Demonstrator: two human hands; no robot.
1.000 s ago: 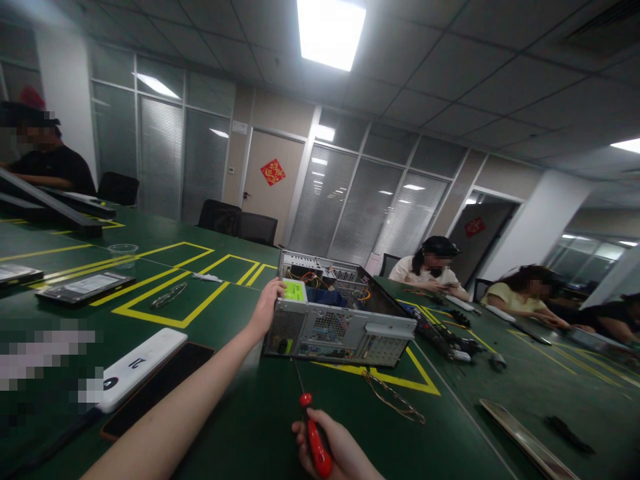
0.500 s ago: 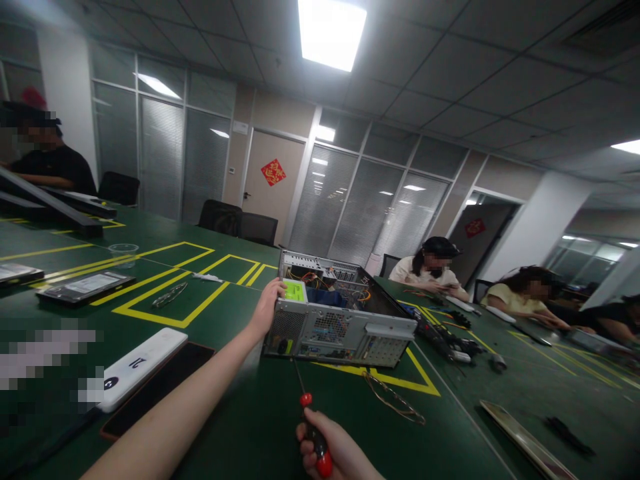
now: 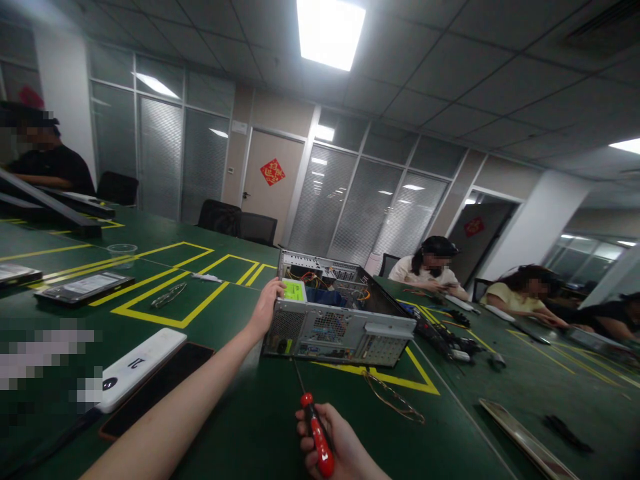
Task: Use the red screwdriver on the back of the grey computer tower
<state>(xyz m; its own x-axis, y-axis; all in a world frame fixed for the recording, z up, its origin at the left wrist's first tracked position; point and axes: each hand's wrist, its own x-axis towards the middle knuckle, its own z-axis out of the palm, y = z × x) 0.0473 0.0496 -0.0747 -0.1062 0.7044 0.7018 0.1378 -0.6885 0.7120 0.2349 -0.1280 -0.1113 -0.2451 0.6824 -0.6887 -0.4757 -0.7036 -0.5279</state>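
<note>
Your left hand (image 3: 265, 310) grips the top-left corner of the computer case (image 3: 345, 330), which sits mid-table, side already off, wiring exposed. Your right hand (image 3: 345, 453) is fisted round the red screwdriver (image 3: 316, 437), tip at the rear panel's lower edge.

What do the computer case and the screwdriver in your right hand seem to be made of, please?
The computer case looks like bare sheet metal, dull grey, with punched vent holes. The screwdriver has a glossy red handle, probably plastic, and a thin dark shaft, likely steel.
</note>
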